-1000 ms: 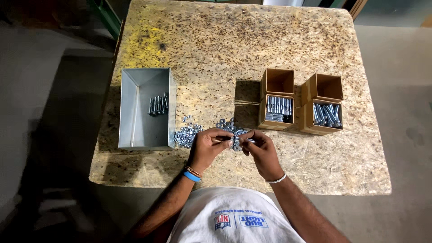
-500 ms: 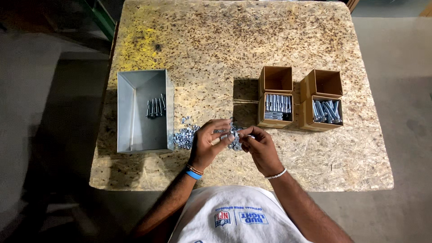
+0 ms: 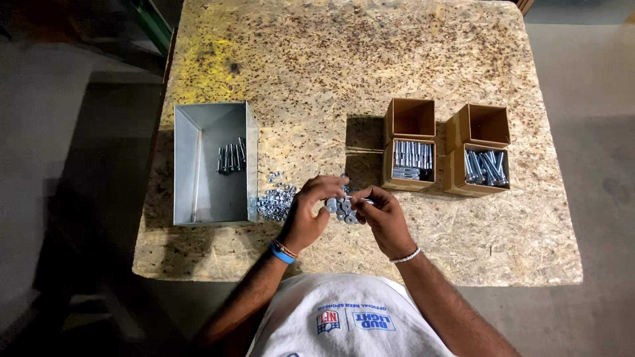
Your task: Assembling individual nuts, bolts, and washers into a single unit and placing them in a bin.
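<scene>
My left hand and my right hand meet over the near middle of a chipboard table. Between their fingertips they hold a small silver bolt, with a washer or nut at its left end; the exact piece is too small to tell. Just under the fingers lies a small pile of washers. A heap of silver nuts lies left of my left hand. My left wrist wears a blue band, my right wrist a white one.
A grey metal bin at the left holds several assembled bolts. At the right stand two cardboard boxes of bolts, each with an empty cardboard box behind it. Dark floor surrounds the table.
Both hands stay together at the same spot, with the fingers shifting slightly on the small part. The camera view has moved a little.
</scene>
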